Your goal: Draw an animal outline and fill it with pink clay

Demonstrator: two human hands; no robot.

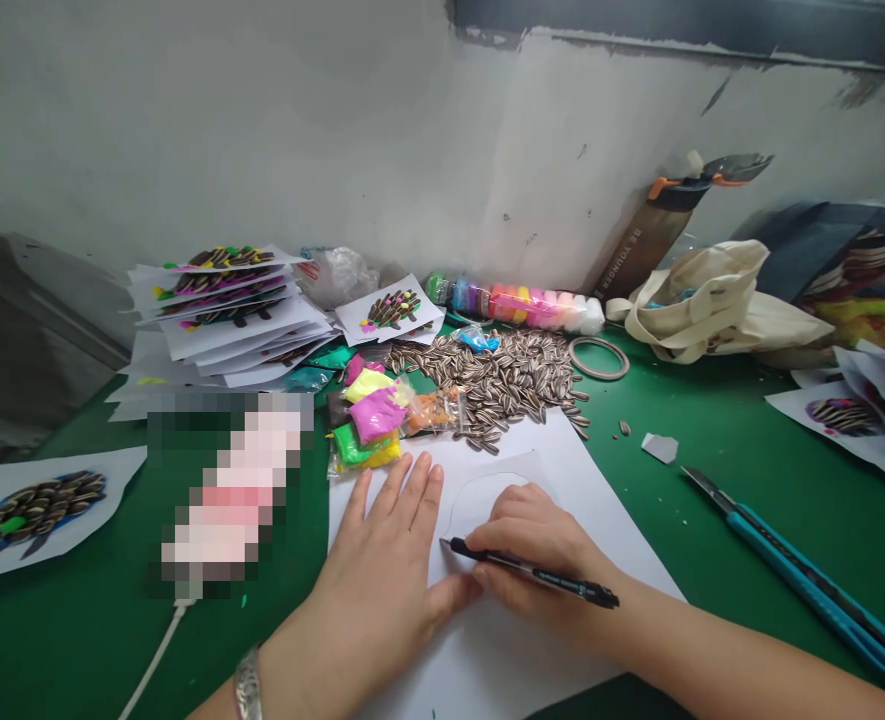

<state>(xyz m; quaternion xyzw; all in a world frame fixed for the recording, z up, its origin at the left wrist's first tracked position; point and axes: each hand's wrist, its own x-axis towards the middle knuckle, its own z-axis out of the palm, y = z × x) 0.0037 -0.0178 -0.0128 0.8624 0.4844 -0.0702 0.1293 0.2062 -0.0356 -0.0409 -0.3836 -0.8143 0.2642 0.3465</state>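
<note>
A white sheet of paper (592, 480) lies on the green table, with a thin curved line drawn on it. My left hand (389, 555) rests flat on the sheet's left part, fingers stretched out. My right hand (536, 545) grips a black pen (547, 577), its tip on the paper close to my left index finger, at the lower left end of the line. Just beyond my left fingertips are small bags of coloured clay (377, 413). A heap of striped sunflower seeds (509, 370) spreads behind the paper and touches its far edge.
A blue utility knife (794, 570) lies at right, blade out, near a paper scrap (660, 447). Stacked seed pictures (239, 310) stand back left. Beyond the seeds are a tape ring (599, 358), clay tubs (532, 304), a bottle (648, 235) and a cloth bag (704, 300) against the wall.
</note>
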